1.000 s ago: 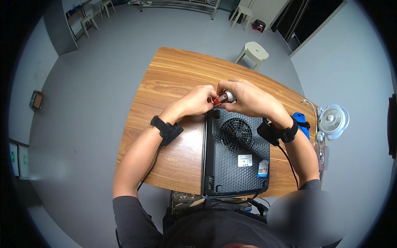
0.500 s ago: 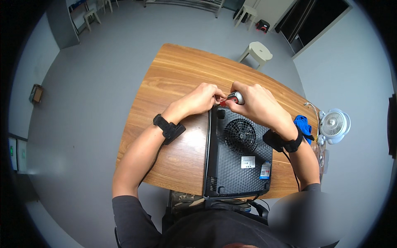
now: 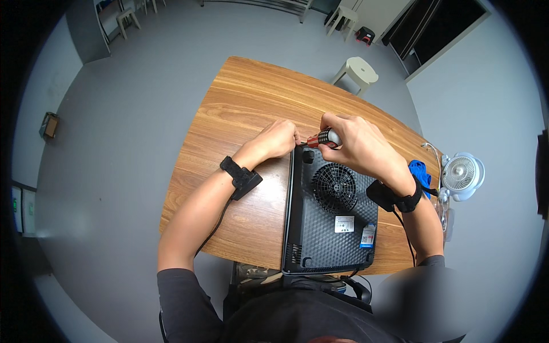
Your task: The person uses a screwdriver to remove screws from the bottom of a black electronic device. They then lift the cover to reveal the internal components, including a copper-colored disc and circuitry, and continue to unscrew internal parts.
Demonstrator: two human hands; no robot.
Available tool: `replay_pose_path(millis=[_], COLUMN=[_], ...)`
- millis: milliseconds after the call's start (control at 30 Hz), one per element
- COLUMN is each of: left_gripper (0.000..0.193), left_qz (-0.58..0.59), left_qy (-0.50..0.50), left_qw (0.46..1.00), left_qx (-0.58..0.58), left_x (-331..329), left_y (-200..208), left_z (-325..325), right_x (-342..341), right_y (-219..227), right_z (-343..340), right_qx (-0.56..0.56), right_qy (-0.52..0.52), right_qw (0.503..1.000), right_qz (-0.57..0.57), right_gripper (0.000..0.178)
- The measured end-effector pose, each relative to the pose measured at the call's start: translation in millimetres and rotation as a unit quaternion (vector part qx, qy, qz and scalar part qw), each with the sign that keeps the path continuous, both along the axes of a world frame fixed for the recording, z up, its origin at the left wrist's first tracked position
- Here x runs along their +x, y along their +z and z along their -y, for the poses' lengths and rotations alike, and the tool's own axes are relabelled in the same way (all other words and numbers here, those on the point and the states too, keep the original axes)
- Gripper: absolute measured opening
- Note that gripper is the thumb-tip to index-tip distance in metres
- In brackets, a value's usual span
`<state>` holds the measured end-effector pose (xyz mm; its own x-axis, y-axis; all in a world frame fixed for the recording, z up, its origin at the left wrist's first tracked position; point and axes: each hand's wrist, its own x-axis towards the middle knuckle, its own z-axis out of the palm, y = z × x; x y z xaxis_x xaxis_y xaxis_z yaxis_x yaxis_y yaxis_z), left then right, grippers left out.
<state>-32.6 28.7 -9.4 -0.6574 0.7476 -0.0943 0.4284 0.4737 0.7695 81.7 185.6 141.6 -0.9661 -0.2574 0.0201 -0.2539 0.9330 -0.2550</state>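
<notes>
The black case [image 3: 317,231] lies flat on the wooden table [image 3: 240,103], with its round fan grille [image 3: 335,187] facing up and its near edge by the person's lap. The right hand [image 3: 360,140] is wrapped around the red and black tool [image 3: 318,139] — it looks like a screwdriver with a fat, round grey end. The tool lies on a slant over the far left corner of the case, just past a small black foot [image 3: 309,156], and its thin end points at the left hand [image 3: 277,137]. The left hand is right by that corner, with its fingers bent and close together, but I cannot tell if they pinch some small part. The two hands are near each other, with the tool between them. As for how far the work is, it seems to be in the middle of one small job at this corner. The big bumpy side of the case is on, the grille is in its place, and the white label [image 3: 344,224] and the white and blue tag [image 3: 368,235] sit on it. I see no part taken off and laid on the table — so how much is done, or left, is too hard to tell.
</notes>
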Motion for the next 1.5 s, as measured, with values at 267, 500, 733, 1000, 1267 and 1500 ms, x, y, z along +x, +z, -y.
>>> replay_pose_path(millis=[267,500,733,1000,1267,1500], left_gripper=[0.028,0.027,0.023,0.025,0.027,0.026], left_qz=[0.039,0.063,0.064,0.078,0.161,-0.002], left_qy=[0.027,0.023,0.022,0.019,0.042,0.017], left_qw=[0.999,0.997,0.996,0.996,0.986,1.000], left_qx=[-0.021,-0.046,-0.061,-0.037,-0.008,-0.026], left_x=[-1.9,-5.5,-7.9,-13.9,-19.6,-6.8], left_y=[-7.7,-6.1,-4.6,-15.2,-23.0,-9.3], left_z=[-6.5,-10.0,-14.0,-16.1,-13.5,-6.6], right_x=[0.4,-2.2,-1.0,-9.0,-7.6,-3.6], right_y=[2.1,5.1,8.2,4.0,17.7,7.4], right_z=[2.1,4.4,9.6,-6.2,-18.1,-29.2], right_qx=[-0.005,0.002,-0.015,-0.070,-0.118,-0.129], right_qy=[0.000,0.032,0.041,0.007,-0.078,-0.102], right_qw=[1.000,0.999,0.998,0.997,0.990,0.986], right_qz=[0.018,0.022,0.051,0.012,-0.025,-0.029], right_gripper=[0.029,0.034,0.028,0.032,0.032,0.033])
